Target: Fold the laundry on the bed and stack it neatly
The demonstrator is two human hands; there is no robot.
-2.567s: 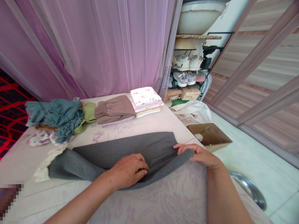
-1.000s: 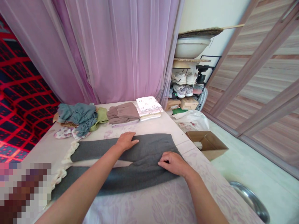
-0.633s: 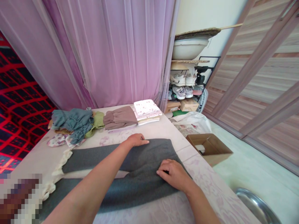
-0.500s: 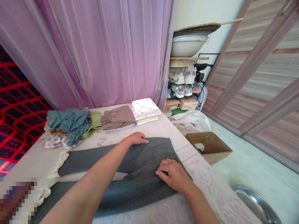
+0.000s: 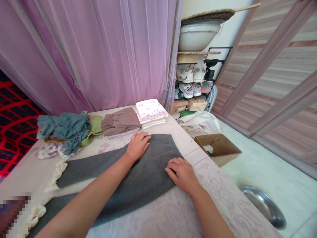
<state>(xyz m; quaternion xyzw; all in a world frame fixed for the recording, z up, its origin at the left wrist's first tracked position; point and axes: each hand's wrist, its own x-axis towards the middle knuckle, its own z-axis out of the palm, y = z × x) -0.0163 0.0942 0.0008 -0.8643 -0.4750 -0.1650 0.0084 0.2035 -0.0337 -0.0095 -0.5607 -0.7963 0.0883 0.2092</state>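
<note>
Dark grey trousers [image 5: 148, 172] with cream ruffled cuffs lie across the bed, their waist end to the right. My left hand [image 5: 138, 145] rests flat on the upper part near the far edge, fingers extended. At the waist end, my right hand [image 5: 182, 173] has its fingers curled over the near side of the cloth; its fingertips are partly hidden. Beyond the trousers lies a folded brown garment [image 5: 121, 121], beside a stack of folded clothes [image 5: 151, 110] with a white floral piece on top.
A heap of blue-green clothing [image 5: 66, 129] lies at the bed's left. On the floor to the right are an open cardboard box [image 5: 218, 150] and a metal basin [image 5: 264, 206]. A shoe rack [image 5: 193, 77] stands by the purple curtain [image 5: 111, 53].
My left hand has spread flatter onto the trousers and shifted slightly toward the left. The near waist corner has been drawn in under my right hand, and the cloth between the hands looks smoother.
</note>
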